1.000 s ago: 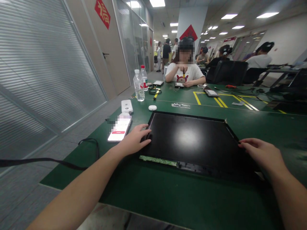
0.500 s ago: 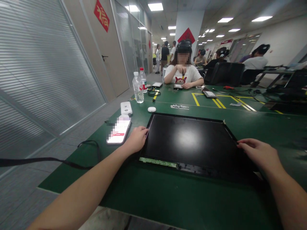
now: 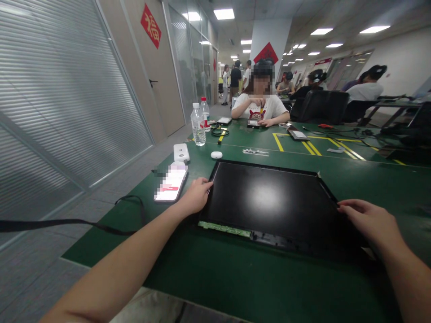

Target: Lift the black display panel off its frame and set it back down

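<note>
Right hand pinches the right edge of a black screen panel on the green table. Left hand touches the opposite edge, fingers bent; whether it grips, I can't tell. The panel's long axis spans between them; a white case sits just beyond its far-left corner.

The screen has a smooth, low-gloss face that returns a soft, diffuse highlight. Its frame appears to be plastic. The circuit board strip shows a slightly uneven surface. The table is smooth, with a faint sheen. The front bottle is clear, glossy plastic; the small case, smooth plastic. The strap appears to be matt cloth.
</note>
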{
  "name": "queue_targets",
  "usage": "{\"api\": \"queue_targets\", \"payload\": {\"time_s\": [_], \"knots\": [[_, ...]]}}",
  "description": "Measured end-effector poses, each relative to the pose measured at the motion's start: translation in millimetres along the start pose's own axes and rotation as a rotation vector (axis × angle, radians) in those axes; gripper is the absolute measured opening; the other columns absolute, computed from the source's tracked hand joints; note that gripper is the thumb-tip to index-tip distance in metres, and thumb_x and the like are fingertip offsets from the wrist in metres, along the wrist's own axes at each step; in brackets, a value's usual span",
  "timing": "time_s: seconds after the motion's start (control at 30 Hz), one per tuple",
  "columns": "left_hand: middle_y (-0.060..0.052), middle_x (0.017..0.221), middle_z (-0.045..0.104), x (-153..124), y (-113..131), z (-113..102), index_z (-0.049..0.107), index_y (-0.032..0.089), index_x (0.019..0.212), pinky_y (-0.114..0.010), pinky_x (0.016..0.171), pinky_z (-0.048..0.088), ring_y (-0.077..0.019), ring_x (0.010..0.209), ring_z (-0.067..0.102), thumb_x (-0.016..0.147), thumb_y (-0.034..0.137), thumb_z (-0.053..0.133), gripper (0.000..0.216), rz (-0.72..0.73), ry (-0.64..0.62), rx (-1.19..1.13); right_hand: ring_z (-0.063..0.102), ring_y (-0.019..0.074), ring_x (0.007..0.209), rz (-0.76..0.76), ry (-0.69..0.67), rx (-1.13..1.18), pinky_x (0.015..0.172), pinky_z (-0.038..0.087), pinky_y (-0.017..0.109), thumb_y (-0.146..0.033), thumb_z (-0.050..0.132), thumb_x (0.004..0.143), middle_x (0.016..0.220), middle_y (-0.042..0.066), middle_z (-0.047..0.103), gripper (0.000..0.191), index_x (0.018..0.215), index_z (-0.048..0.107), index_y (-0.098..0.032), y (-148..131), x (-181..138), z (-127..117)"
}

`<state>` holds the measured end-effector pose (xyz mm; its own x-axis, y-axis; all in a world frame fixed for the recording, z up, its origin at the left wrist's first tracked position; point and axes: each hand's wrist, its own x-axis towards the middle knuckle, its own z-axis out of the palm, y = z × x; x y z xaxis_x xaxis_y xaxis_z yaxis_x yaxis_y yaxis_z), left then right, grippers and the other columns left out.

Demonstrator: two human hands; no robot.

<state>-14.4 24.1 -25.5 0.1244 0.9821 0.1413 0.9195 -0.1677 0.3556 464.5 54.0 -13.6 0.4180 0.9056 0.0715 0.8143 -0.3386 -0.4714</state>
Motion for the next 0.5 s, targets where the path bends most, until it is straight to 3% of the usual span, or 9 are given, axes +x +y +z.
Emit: {"api": "queue_targets", "payload": {"time_s": [0.23, 0.5], "knots": [[-0.024, 0.135, 0.055, -7.2, 4.8, -2.6, 0.056, 0.006, 0.134, -0.048, 0.108, 0.041, -0.0357, 0.126, 0.052, 0.093, 0.021, 0.047, 0.045, -0.062, 0.055, 0.021, 0.063, 0.0297, 0.078, -0.027, 0.017, 0.019, 0.067, 0.045, 0.039, -0.050, 0.057, 0.058, 0.075, 0.005, 0.071, 0.030, 0.072, 0.074, -0.029, 0.7, 0.0, -0.1], [-0.017, 0.130, 0.061, -2.8, -7.4, 3.1, 0.071, 0.014, 0.112, -0.050, 0.111, 0.039, -0.0347, 0.125, 0.053, 0.090, 0.023, 0.049, 0.032, -0.061, 0.052, 0.023, 0.065, 0.0298, 0.078, 0.046, -0.035, 0.069, 0.071, 0.045, 0.041, -0.048, 0.058, 0.055, 0.072, 0.003, 0.072, 0.032, 0.074, 0.074, -0.029, -5.2, -4.0, -5.1]]}}
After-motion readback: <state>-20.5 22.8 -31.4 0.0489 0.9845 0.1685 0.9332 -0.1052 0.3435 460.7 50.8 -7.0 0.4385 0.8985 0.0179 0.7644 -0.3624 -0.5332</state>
